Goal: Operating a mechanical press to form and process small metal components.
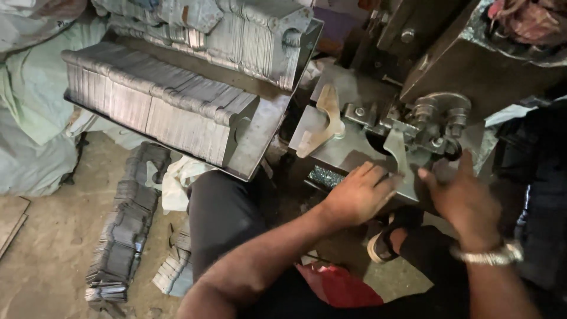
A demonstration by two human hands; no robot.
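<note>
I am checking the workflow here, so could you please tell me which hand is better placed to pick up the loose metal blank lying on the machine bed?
Probably the left hand: it rests on the machine bed nearer the metal blank, while the right hand sits by the roller fixture.

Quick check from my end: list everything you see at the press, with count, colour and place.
Metal blank: one, grey, upright on the press table, between both hands.
Shaped plate: one, tan, lying on the press table.
Stacked blanks: two long rows, grey, on the tray, upper left.
Loose blanks: piles, dark grey, on the floor.
Red cloth: one, bottom centre.
Sandal: one, below the table.
Wristwatch: one, silver, right wrist.
Left hand: on the blank.
Right hand: beside the blank.
</note>
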